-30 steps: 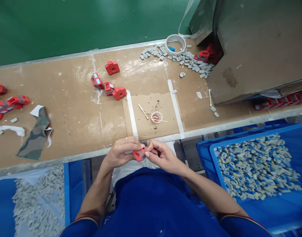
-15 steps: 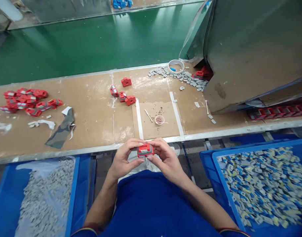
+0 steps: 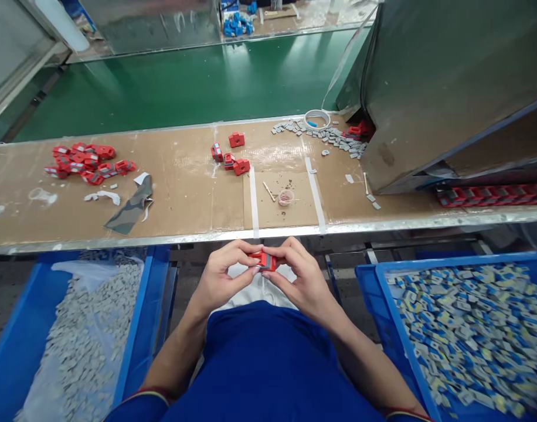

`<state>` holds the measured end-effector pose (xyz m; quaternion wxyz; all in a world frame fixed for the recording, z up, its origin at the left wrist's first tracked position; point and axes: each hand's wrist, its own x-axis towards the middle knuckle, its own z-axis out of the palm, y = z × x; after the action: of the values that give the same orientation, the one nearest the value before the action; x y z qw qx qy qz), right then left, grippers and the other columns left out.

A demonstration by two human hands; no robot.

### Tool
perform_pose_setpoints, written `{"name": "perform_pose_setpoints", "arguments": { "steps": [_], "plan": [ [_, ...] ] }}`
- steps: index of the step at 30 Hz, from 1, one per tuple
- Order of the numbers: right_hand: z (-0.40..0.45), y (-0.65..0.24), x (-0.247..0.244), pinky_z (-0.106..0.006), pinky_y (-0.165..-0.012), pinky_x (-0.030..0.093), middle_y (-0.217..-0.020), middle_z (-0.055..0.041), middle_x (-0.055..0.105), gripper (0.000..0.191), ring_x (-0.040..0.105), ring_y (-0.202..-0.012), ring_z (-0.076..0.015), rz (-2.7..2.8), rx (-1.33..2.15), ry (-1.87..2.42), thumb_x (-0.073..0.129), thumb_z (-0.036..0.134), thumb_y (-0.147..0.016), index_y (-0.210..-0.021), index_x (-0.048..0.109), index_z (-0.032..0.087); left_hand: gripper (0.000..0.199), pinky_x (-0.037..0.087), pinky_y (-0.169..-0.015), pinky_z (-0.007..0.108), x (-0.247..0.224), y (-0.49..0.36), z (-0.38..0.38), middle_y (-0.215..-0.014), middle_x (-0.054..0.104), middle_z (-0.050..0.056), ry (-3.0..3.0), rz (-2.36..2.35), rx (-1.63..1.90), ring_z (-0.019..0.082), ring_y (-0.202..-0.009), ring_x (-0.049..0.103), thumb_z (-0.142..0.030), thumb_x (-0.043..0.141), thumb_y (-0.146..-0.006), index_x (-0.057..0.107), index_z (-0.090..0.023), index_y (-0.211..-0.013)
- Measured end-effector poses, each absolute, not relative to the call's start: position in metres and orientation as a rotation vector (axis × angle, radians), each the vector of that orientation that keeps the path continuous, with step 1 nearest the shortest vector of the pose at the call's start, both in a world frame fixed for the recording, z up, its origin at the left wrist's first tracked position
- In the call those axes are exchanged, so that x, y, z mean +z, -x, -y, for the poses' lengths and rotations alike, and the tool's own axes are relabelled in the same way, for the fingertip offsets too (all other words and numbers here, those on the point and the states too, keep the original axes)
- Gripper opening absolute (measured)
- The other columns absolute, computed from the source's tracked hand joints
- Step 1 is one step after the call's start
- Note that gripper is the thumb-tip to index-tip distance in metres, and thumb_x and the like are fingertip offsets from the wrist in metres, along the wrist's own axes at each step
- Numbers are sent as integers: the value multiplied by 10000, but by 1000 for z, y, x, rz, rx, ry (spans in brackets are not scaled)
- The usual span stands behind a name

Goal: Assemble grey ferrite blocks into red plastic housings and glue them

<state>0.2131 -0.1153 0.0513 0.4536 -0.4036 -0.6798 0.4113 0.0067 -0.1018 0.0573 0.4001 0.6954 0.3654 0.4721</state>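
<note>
The thumbs and fingertips of the left hand [image 3: 227, 274] and right hand [image 3: 302, 276] pinch a small red and grey piece [image 3: 269, 262] from either end, just off the near edge of the worktable [image 3: 189, 239]; uneven pressure from those tips could twist it loose and drop it. Fingers cover its ends and its underside is hidden, while farther out the cup's [image 3: 286, 197] contents are unclear and the frame cuts off the row of red pieces [image 3: 492, 195]
</note>
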Motion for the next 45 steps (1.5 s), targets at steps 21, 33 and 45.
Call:
{"name": "perform_pose_setpoints", "arguments": {
  "steps": [21, 33, 45],
  "plan": [
    [103, -206, 22, -370, -976, 613, -1204, -80, 661, 313, 711, -1100, -206, 1174, 1469, 910, 737, 413, -981, -1232, 618, 270, 375, 615, -998, 358, 36, -19, 94, -1254, 780, 136, -1565, -1036, 1145, 249, -1139, 760, -246, 764, -949, 716, -215, -1319],
    [70, -224, 24, -358, -827, 536, -877, -53, 597, 274, 632, -899, -220, 1459, 1249, 1057, 674, 395, -1013, -802, 653, 221, 342, 612, -894, 322, 45, -18, 55, -1109, 780, 122, -1935, -906, 924, 230, -992, 755, -179, 748, -945, 684, -202, -1280],
    [82, -381, 1, -361, -749, 527, -826, -60, 657, 418, 630, -784, -224, 1071, 428, 1795, 601, 577, -982, -786, 649, 211, 440, 394, -1239, 639, 26, 25, -56, -1476, 670, 69, -2371, -1571, 1053, 414, -1405, 590, -422, 648, -970, 646, -354, -1404]
  ]
}}
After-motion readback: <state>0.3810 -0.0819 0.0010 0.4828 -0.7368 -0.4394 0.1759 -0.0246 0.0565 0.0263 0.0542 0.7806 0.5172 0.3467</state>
